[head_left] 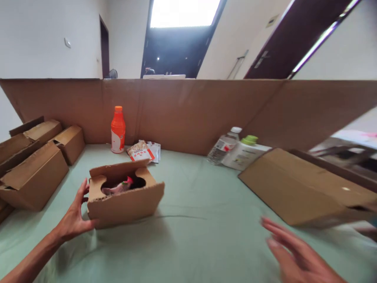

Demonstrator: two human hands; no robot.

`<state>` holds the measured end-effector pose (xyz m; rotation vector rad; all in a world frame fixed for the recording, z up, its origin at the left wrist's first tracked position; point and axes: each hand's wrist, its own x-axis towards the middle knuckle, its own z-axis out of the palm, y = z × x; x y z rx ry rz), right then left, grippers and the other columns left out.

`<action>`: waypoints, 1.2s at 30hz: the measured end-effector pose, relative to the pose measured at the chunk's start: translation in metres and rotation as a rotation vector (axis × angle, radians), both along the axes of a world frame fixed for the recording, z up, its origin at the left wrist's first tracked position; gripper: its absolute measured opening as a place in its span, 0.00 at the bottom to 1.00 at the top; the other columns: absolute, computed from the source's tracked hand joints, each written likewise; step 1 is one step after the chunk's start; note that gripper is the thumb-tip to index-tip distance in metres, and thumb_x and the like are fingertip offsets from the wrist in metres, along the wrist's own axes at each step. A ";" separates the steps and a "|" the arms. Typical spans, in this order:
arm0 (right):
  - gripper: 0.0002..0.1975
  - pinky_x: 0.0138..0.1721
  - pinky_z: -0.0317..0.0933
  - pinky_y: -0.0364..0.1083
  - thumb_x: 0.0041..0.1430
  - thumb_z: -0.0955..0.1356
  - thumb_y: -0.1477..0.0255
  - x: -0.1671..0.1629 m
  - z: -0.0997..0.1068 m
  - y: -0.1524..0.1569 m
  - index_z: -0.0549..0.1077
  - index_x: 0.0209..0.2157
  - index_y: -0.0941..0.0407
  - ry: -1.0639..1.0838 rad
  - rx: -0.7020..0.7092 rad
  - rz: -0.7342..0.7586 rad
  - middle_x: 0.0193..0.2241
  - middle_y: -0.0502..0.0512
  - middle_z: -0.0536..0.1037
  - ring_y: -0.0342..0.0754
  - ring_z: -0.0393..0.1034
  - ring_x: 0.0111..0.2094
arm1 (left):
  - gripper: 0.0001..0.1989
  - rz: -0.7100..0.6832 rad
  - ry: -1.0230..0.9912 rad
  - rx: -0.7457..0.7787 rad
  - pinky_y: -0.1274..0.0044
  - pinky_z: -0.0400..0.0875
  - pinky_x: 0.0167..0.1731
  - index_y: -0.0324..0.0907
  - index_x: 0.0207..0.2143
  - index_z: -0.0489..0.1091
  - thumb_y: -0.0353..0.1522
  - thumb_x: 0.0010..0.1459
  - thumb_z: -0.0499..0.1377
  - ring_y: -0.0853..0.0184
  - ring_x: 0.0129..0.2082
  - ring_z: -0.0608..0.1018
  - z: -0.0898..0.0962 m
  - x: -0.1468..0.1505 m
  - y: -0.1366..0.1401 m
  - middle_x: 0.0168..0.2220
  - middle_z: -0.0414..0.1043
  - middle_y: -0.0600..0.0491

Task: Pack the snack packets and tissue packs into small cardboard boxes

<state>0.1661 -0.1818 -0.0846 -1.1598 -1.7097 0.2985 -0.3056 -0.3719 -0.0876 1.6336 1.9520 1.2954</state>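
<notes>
Widely spread, the left grip (72, 221) touches a ragged-edged, oblong cardboard box (123, 211) rightward; the right grip (291, 251) gapes, empty.

Strong white light is admitted through a window (185, 13) at top centre, burnt out completely, with a bluish haze spread over the dark panel (173, 47) below. A soft shadow is cast toward the viewer by the open cardboard box (126, 212) on the green cloth (212, 196). The right hand (303, 259) is smeared by blur; the left hand (73, 220) is shown more clearly. At upper right, the brown door (294, 35) is slanted by wide-angle distortion.
</notes>
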 end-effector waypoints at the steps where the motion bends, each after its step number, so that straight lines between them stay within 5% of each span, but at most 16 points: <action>1: 0.08 0.49 0.74 0.60 0.66 0.67 0.63 -0.011 0.010 -0.010 0.78 0.43 0.49 0.017 0.036 0.055 0.48 0.61 0.82 0.63 0.78 0.49 | 0.61 -0.063 -0.001 -0.011 0.53 0.70 0.60 0.53 0.75 0.32 0.50 0.52 0.69 0.43 0.65 0.69 -0.002 0.009 -0.003 0.70 0.56 0.38; 5: 0.13 0.51 0.73 0.49 0.67 0.67 0.76 -0.069 0.082 -0.040 0.77 0.48 0.49 -0.022 0.191 0.522 0.50 0.56 0.82 0.51 0.78 0.51 | 0.61 -0.223 -0.008 -0.035 0.45 0.60 0.64 0.60 0.73 0.24 0.48 0.55 0.68 0.38 0.70 0.60 -0.013 0.031 0.001 0.74 0.47 0.42; 8: 0.16 0.51 0.72 0.47 0.68 0.63 0.79 -0.101 0.129 -0.050 0.76 0.52 0.53 -0.254 0.135 0.753 0.47 0.56 0.83 0.49 0.78 0.49 | 0.64 -0.270 -0.033 -0.048 0.41 0.53 0.66 0.59 0.73 0.23 0.49 0.53 0.69 0.34 0.72 0.52 -0.023 0.037 0.012 0.76 0.39 0.42; 14: 0.20 0.47 0.71 0.46 0.63 0.61 0.84 -0.105 0.142 -0.065 0.79 0.48 0.53 -0.630 -0.094 1.102 0.40 0.56 0.84 0.49 0.78 0.44 | 0.67 -0.340 -0.162 -0.074 0.48 0.58 0.66 0.55 0.74 0.25 0.54 0.50 0.70 0.37 0.71 0.57 -0.028 0.041 0.023 0.76 0.42 0.40; 18: 0.15 0.43 0.70 0.44 0.69 0.63 0.79 -0.123 0.137 -0.041 0.78 0.49 0.54 -0.641 -0.219 0.963 0.42 0.55 0.83 0.47 0.78 0.40 | 0.67 -0.374 -0.223 -0.106 0.52 0.62 0.65 0.52 0.74 0.22 0.54 0.52 0.69 0.42 0.70 0.62 -0.025 0.042 0.022 0.73 0.51 0.39; 23: 0.20 0.48 0.68 0.49 0.59 0.73 0.76 -0.179 0.143 -0.012 0.77 0.54 0.55 -1.017 -0.161 0.898 0.51 0.61 0.78 0.55 0.75 0.48 | 0.61 -0.393 -0.199 -0.089 0.46 0.57 0.66 0.54 0.74 0.24 0.54 0.56 0.65 0.39 0.71 0.58 -0.033 0.039 0.019 0.76 0.41 0.40; 28: 0.10 0.33 0.63 0.46 0.61 0.68 0.81 -0.221 0.135 -0.010 0.82 0.38 0.58 -1.392 -0.142 0.869 0.38 0.60 0.84 0.54 0.78 0.37 | 0.57 -0.384 -0.152 -0.030 0.46 0.62 0.64 0.56 0.74 0.28 0.49 0.58 0.65 0.38 0.69 0.62 -0.044 0.039 0.022 0.75 0.43 0.40; 30: 0.11 0.31 0.61 0.45 0.59 0.67 0.83 -0.215 0.140 -0.009 0.82 0.33 0.59 -1.273 -0.082 0.827 0.34 0.58 0.84 0.52 0.78 0.34 | 0.58 -0.376 -0.137 -0.014 0.48 0.65 0.63 0.55 0.74 0.28 0.48 0.57 0.66 0.39 0.67 0.65 -0.047 0.040 0.023 0.75 0.45 0.40; 36: 0.09 0.27 0.63 0.44 0.62 0.68 0.69 -0.143 0.195 0.024 0.81 0.33 0.50 -0.277 0.092 0.447 0.25 0.50 0.80 0.46 0.71 0.24 | 0.58 -0.348 -0.122 -0.033 0.49 0.63 0.64 0.54 0.74 0.29 0.48 0.55 0.66 0.38 0.68 0.63 -0.053 0.039 0.023 0.74 0.46 0.39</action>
